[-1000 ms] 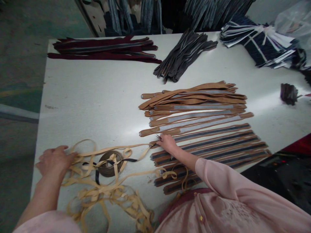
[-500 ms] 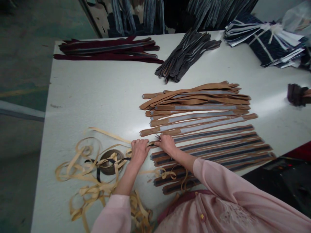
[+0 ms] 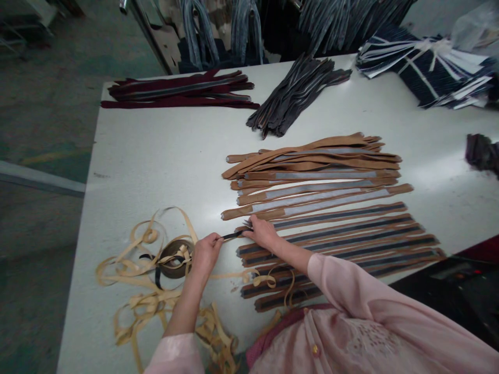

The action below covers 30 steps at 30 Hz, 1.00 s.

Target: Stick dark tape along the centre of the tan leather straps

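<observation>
My left hand [image 3: 206, 253] pinches a narrow black tape [image 3: 232, 235] that is stretched across to my right hand. My right hand [image 3: 262, 232] is closed, with the pointed metal blades of small scissors [image 3: 248, 224] sticking out past its fingers. Those fingers also press at the left end of a brown fabric strip [image 3: 296, 220] with a dark band along it. More brown strips with dark bands [image 3: 331, 244] lie side by side below and right of this hand. Left of my left hand, a tape roll [image 3: 166, 267] sits among loose curls of cream backing tape [image 3: 136, 280].
Brown strips with grey bands [image 3: 315, 161] lie beyond my hands on the white table [image 3: 156, 156]. Maroon strips [image 3: 175, 93], a dark grey bundle [image 3: 296, 98] and tied navy fabric pieces [image 3: 424, 78] line the far side. A black machine [image 3: 456, 296] stands at the right.
My left hand has moved left and slightly down, so more black tape shows between my hands. My right hand stays near the strip's end. The whole view has shifted slightly.
</observation>
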Motion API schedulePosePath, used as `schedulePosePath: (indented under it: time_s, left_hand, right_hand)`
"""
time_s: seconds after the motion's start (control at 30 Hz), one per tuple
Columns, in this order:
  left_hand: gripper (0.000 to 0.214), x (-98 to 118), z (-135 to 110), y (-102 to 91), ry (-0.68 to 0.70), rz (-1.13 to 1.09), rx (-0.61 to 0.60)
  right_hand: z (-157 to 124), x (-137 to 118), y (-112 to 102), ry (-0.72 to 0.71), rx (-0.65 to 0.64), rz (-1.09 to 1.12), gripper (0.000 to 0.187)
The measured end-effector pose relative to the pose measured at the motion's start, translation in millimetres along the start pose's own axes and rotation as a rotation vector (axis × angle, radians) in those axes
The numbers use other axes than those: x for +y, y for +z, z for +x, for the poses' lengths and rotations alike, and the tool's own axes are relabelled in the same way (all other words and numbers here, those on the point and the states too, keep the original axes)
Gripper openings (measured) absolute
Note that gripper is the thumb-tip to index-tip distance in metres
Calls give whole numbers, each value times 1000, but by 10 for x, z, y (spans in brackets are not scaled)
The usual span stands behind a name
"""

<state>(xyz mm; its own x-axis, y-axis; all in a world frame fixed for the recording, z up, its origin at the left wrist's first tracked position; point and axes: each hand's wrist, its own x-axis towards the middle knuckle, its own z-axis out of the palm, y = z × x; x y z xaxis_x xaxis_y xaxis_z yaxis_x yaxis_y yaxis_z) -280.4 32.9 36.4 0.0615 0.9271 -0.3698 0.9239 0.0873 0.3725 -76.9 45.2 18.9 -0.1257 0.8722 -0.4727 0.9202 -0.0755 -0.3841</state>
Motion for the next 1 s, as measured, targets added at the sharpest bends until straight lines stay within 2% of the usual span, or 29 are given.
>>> schedulePosePath:
  time_s: [0.13, 0.23, 0.33, 0.43, 0.6, 0.83, 0.93, 1.0]
  left_hand:
    - [22, 126, -137, -1, 75, 104, 98]
    - [22, 220, -259, 59, 159, 164, 130]
    - [22, 290, -361, 145, 170, 159, 139]
    - [22, 310, -418, 201, 151, 137, 145]
    - [21, 290, -423, 196, 129, 145, 152]
    - [21, 302, -390, 140, 109, 125, 161]
    - [20, 324, -370, 85, 114, 53, 229]
    - [18, 376, -322, 69, 180, -47, 270]
  right_hand:
    - [-140, 78, -197, -200, 41, -104, 27]
    - [-120, 121, -374, -378, 5, -253, 22]
    - [-25, 115, -492, -538, -51, -362, 20]
    - [66, 71, -518, -626, -55, -415, 22]
    - [147, -29, -446, -738, -69, -460, 25]
    - [221, -189, -350, -787, -85, -452, 25]
    - [211, -172, -369, -703, -65, -394, 24]
    - [158, -49, -424, -602, -12, -318, 23]
